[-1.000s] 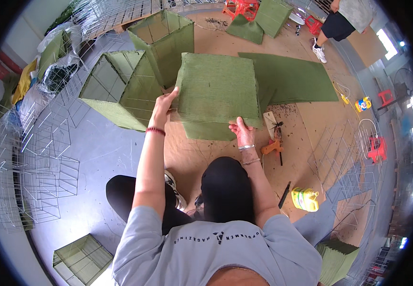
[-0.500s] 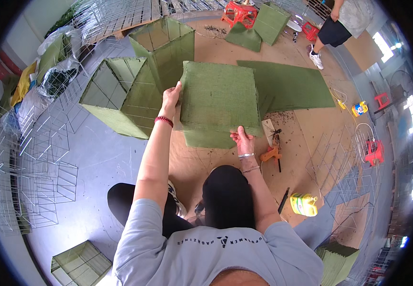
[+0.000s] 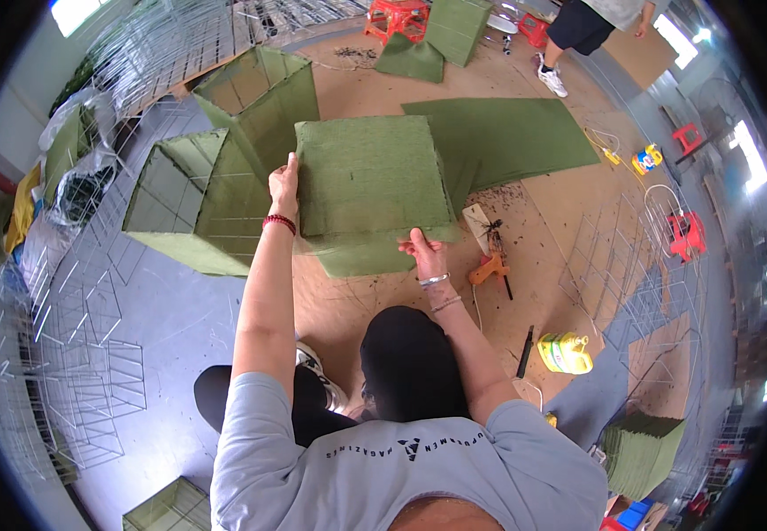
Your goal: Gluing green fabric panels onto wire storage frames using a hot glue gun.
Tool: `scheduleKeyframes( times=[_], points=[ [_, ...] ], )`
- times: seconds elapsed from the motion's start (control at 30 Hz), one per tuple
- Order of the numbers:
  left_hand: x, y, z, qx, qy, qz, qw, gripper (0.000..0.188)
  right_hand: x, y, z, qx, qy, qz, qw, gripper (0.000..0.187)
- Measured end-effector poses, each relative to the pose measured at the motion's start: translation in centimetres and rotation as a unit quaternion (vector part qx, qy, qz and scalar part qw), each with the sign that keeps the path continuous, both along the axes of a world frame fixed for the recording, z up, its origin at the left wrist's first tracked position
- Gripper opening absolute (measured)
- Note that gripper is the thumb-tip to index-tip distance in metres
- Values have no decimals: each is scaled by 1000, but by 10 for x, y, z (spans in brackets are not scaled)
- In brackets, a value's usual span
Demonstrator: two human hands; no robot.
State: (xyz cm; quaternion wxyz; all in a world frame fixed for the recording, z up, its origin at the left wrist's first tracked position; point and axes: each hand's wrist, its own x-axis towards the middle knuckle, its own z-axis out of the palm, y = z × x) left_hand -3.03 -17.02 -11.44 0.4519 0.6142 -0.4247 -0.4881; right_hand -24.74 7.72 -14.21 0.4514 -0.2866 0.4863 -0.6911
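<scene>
Before me is a box-like piece covered in green fabric [image 3: 368,168], its square face turned up. My left hand [image 3: 284,183] is closed on its left edge, thumb pointing up along the side. At the near right corner my right hand [image 3: 427,255] pinches the edge of the green fabric between thumb and fingers. A strip of the fabric hangs below the near edge, between my hands. Just right of my right hand, an orange glue gun [image 3: 488,268] lies on the brown board. Behind the piece, a large green fabric sheet [image 3: 516,137] lies flat.
Two open green-covered wire frames [image 3: 171,190] [image 3: 264,93] stand to the left. Bare wire frames [image 3: 92,376] pile up at far left. At right are a black-handled tool [image 3: 525,352], a yellow jug [image 3: 565,353] and a red stool [image 3: 686,236]. Another person [image 3: 582,26] stands at the back.
The view has turned, so most of the scene sits further left. Both hands keep their grip on the green piece. The person at the back has shifted, and one hand now shows.
</scene>
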Motion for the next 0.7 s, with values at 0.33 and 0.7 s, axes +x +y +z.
scheduleKeyframes(
  times=[0.33,0.7],
  points=[
    [15,31,4,51,23,4,998,53,1,-4,-7,-8,-2,0,1000,26],
    [-30,230,36,106,221,-118,962,57,15,0,22,34,-78,83,993,26]
  ],
)
